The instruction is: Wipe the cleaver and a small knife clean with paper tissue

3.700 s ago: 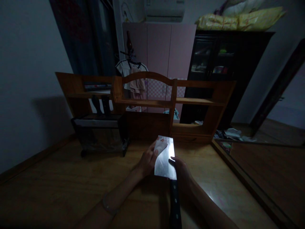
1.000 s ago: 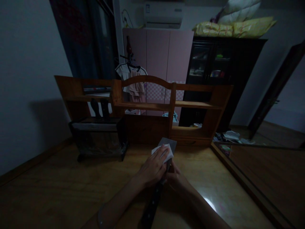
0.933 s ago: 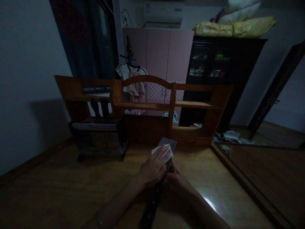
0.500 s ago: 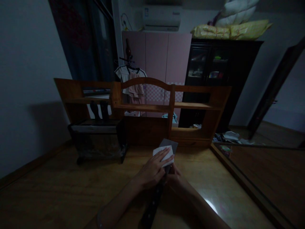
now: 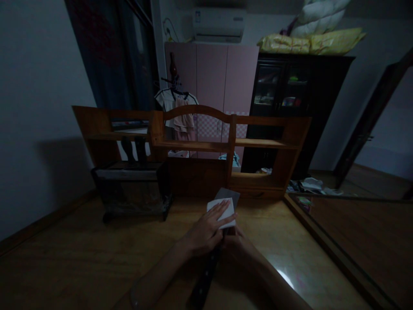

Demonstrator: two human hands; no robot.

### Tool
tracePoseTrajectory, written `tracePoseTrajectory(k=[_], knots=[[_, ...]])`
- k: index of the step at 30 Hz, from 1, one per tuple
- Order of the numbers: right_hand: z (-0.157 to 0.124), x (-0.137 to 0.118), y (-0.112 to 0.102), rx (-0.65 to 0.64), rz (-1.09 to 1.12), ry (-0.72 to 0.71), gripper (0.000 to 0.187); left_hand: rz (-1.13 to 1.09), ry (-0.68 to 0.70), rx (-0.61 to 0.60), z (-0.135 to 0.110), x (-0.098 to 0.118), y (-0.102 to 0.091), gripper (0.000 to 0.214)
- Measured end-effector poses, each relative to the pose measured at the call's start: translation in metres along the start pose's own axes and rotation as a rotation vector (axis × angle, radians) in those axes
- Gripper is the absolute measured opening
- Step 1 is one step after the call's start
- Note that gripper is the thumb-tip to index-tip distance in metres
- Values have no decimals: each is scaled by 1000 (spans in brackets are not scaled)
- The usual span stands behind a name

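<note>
White tissue (image 5: 222, 210) flat on dark-handled cleaver (image 5: 231, 195)

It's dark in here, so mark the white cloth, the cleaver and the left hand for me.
white cloth (image 5: 229, 218): head view, bare right edge.
cleaver (image 5: 232, 194): head view, blade's far corner.
left hand (image 5: 201, 234): head view, back of hand.

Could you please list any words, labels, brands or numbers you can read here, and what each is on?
Nothing here is legible.
Air conditioner: a small sticker and a mark, both too small and dim to read.
Cleaver and tissue: no lettering visible.
</note>
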State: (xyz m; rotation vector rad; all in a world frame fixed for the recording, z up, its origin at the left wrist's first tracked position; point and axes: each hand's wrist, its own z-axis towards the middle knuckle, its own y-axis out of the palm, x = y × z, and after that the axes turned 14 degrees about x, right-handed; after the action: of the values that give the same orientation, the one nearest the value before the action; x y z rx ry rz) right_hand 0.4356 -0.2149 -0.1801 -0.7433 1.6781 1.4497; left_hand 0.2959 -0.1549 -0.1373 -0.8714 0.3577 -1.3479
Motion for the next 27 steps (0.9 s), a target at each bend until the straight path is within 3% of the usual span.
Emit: tracePoseTrajectory(k=[3, 9, 15, 27], knots=[[-3, -4, 4, -9, 30, 11, 57, 17, 6, 5, 1, 3, 2, 70], [-7, -13, 12, 34, 62, 37, 81, 1, -15, -11, 3, 8, 3, 65], [-11, -17, 12, 21, -2, 59, 66, -3, 13, -17, 3, 7, 2, 69], [-3, -8, 10, 33, 52, 22, 60, 32, 49, 4, 3, 7, 3, 68]])
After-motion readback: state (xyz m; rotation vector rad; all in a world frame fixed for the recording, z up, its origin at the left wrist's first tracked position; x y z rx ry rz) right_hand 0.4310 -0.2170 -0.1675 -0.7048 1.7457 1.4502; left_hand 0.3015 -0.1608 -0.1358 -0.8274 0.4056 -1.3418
